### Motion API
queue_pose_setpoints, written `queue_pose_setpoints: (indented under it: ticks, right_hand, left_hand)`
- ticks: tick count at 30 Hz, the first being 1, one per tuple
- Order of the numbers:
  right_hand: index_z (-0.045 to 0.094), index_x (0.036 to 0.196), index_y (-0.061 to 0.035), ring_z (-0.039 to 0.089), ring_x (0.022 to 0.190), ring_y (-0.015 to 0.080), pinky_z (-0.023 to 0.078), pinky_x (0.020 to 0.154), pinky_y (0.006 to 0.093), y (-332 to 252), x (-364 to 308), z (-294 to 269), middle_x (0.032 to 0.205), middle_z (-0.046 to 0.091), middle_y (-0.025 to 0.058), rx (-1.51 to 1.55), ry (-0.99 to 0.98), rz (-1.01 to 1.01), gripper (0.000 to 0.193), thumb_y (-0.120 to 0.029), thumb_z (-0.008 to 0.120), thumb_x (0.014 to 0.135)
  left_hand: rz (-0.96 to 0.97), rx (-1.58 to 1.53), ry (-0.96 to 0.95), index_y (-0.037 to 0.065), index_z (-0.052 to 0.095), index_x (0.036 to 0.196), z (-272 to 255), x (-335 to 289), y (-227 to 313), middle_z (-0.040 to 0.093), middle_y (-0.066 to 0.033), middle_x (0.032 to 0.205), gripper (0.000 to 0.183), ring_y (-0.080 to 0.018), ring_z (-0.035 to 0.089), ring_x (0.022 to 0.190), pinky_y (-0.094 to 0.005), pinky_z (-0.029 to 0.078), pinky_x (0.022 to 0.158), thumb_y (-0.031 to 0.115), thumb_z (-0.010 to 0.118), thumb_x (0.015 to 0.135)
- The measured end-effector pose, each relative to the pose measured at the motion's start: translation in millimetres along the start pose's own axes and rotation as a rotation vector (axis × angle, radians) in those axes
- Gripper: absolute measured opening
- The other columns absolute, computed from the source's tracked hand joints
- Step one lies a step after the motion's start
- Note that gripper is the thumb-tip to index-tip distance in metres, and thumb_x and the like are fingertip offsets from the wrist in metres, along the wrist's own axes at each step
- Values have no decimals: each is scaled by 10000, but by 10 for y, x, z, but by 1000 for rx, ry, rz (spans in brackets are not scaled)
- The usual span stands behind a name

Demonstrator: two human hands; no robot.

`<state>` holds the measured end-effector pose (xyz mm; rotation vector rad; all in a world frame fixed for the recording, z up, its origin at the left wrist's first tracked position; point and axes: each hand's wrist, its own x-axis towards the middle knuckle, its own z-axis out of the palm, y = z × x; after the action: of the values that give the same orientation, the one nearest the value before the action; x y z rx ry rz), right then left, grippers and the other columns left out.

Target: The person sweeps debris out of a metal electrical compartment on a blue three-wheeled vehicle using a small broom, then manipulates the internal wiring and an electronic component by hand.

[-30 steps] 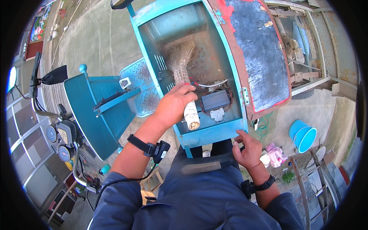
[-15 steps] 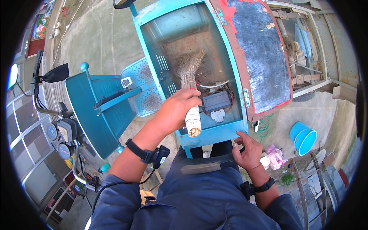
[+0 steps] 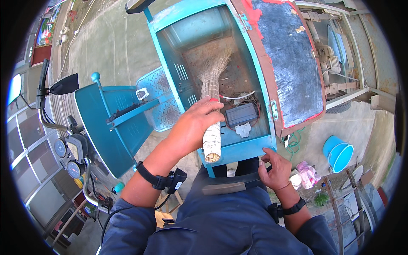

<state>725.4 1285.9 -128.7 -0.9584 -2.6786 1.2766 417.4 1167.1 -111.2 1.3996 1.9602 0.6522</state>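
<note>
My left hand (image 3: 196, 126) is wrapped round the white-bound handle of a straw whisk broom (image 3: 211, 87). The broom's bristles fan out, slightly blurred, over the rusty floor of an open blue metal box (image 3: 163, 63), the seat compartment of a three-wheeler. The butt of the handle points back toward me over the box's near edge. Near the close right corner of the box, my right hand (image 3: 277, 170) holds nothing, with its index finger stretched out and the others partly curled. Inside the box sit a grey finned controller (image 3: 241, 114), a white connector (image 3: 243, 130) and loose wires.
A hinged lid with a worn dark panel (image 3: 289, 59) lies opened to the right. Handlebars with round gauges (image 3: 74, 169) and a blue front shield (image 3: 100, 127) stand at left. A blue bucket (image 3: 340, 155), pink bag (image 3: 307, 174) and green hose (image 3: 294, 142) are at right.
The broom's handle end has come a little nearer to me, while its bristles have shifted slightly right and farther away. My right hand has hardly moved.
</note>
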Motion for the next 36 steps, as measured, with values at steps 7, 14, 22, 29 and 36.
queue_pose_setpoints:
  ticks: [7,14,22,29,36]
  right_hand:
    - [620,1198,-95,680,690,286,546,619,379,-42,53,42,814,699,62,33,-7,-6,445,-121,732,768]
    - [632,1184,-97,680,693,287,547,623,380,-35,38,-22,819,699,60,-16,-6,11,434,-125,733,763]
    - [649,1128,-95,666,710,305,537,641,403,-55,30,-31,826,687,83,13,-12,51,363,-142,726,777]
    - [598,1221,-50,696,708,292,552,652,369,-172,156,-94,818,708,93,33,-110,-39,483,-56,711,751]
    - [593,1224,-59,697,703,285,556,651,365,-92,64,-118,810,704,87,-50,-120,-8,487,-62,709,752]
  left_hand:
    - [46,-97,-74,122,680,1063,257,22,-361,621,-71,1337,366,-380,502,1350,-426,450,1100,12,774,726]
    - [1,-113,113,117,698,1048,88,-68,-407,620,-86,1352,362,-368,490,1376,-421,430,1115,-35,756,725]
    - [-57,-562,132,104,690,1056,189,-217,-389,631,-117,1327,366,-373,501,1368,-447,431,1121,-61,759,736]
    - [-130,-391,498,87,622,1159,342,46,-661,581,-131,1379,479,-304,541,1307,-377,438,1089,-84,788,743]
    - [-231,-848,751,85,519,1216,550,-286,-380,512,-208,1435,492,-296,527,1312,-439,437,1106,28,806,820]
